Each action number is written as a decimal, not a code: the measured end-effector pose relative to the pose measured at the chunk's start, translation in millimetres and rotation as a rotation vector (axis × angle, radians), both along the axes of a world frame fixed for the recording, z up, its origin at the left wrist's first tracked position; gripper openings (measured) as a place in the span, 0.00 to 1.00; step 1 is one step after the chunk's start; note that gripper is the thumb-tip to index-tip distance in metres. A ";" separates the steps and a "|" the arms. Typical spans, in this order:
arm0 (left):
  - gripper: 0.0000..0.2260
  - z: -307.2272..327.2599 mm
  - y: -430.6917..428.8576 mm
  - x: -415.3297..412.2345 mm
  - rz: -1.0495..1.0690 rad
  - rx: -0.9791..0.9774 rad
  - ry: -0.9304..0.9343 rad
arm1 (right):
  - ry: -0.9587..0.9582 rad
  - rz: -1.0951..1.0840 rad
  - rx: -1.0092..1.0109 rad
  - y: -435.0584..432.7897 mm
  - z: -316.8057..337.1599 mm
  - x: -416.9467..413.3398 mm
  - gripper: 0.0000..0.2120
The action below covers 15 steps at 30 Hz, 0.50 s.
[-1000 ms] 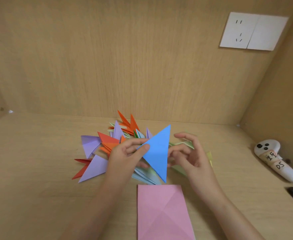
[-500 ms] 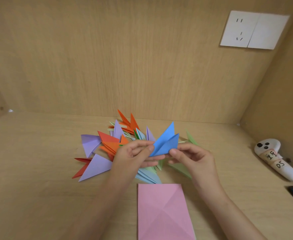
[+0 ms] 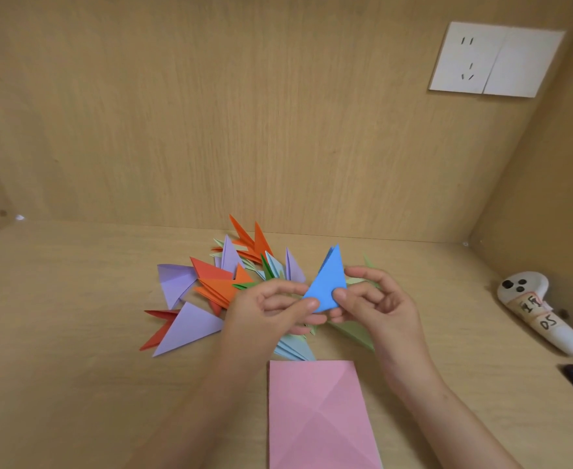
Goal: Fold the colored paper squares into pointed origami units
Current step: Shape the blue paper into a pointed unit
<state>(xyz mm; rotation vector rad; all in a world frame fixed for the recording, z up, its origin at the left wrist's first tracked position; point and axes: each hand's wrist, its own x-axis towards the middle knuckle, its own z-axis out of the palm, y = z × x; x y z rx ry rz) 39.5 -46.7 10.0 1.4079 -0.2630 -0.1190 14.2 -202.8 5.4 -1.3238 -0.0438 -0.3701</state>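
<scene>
Hands meet low in my head-camera feed, above a wooden desk. Between them stands a blue paper unit, folded into a narrow triangle. Its tip points up and away, and it is held clear of the desk. The left hand pinches the lower left corner between the thumb and curled fingers. The right hand pinches the lower right edge, with the thumb on the front face and the forefinger curled behind. Its other fingers are loosely bent and hold nothing else.

Behind and beneath the hands lies a pile of finished units in orange, purple, red, green and pale blue, their tips fanned in many directions. Nearer me, a pink sheet lies flat, marked with diagonal creases. A white controller with a handwritten label rests at far right, and a white wall socket sits on the back panel.

I judge this to be a late crease on the blue unit. To do it well, I would line the layers up edge to edge at the tip before pressing. The left pinch should hold firm while the right thumb runs along the fold to set it sharp. Thin paper springs open, so I would release neither pinch until the crease lies flat.
</scene>
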 end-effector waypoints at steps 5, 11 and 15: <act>0.06 0.5 0.7 1.7 0.003 -0.001 -0.011 | 0.099 0.060 0.022 0.2 0.9 -1.1 0.12; 0.06 -1.2 -1.6 1.2 0.006 0.004 -0.002 | 0.095 0.020 -0.006 -1.6 0.4 -0.7 0.12; 0.07 -3.3 -1.2 1.4 0.012 0.013 0.005 | 0.090 0.012 -0.010 -0.7 -0.7 0.0 0.11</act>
